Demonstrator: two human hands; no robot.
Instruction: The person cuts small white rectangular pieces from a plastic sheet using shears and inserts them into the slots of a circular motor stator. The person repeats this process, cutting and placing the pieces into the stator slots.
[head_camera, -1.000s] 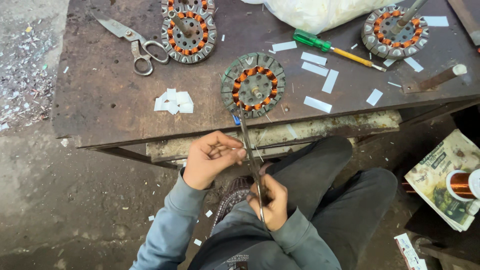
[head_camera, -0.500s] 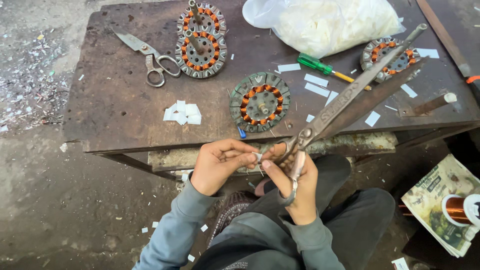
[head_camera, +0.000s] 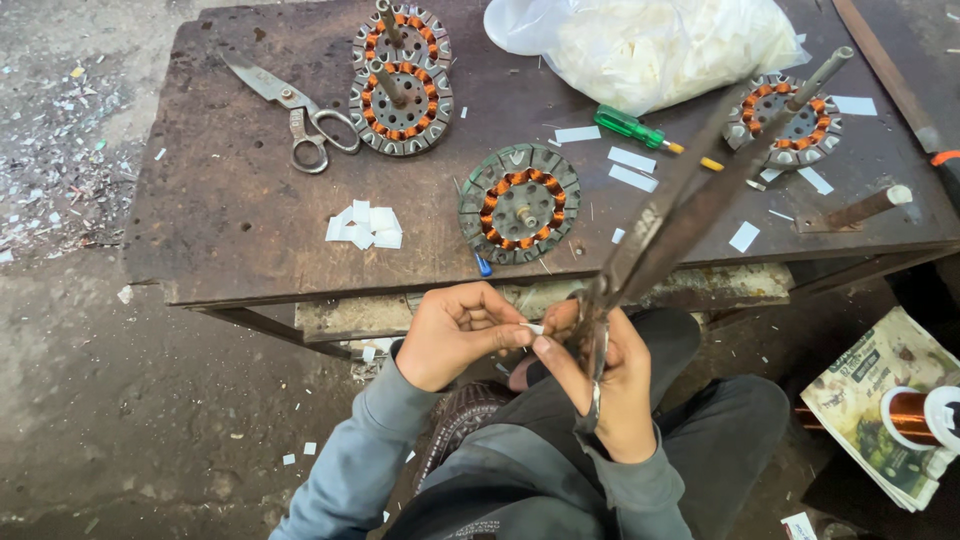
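Note:
My right hand (head_camera: 610, 385) grips the handles of large dark metal scissors (head_camera: 680, 220), whose blades point up and right over the table. My left hand (head_camera: 455, 330) pinches a small white paper slip (head_camera: 533, 328) at the base of the blades, fingertips of both hands touching. On the rusty metal table (head_camera: 220, 200) just beyond lies a round motor stator with orange copper windings (head_camera: 520, 203).
Second scissors (head_camera: 295, 110) lie at the table's back left, beside two stacked stators (head_camera: 400, 80). Another stator (head_camera: 790, 120), a green screwdriver (head_camera: 635, 128), a white plastic bag (head_camera: 660, 45), cut paper pieces (head_camera: 365, 227). Copper wire spool (head_camera: 915, 415) on newspaper at right.
The scissors swung from pointing down along my lap to pointing up and right over the table. Both hands came together on the white slip.

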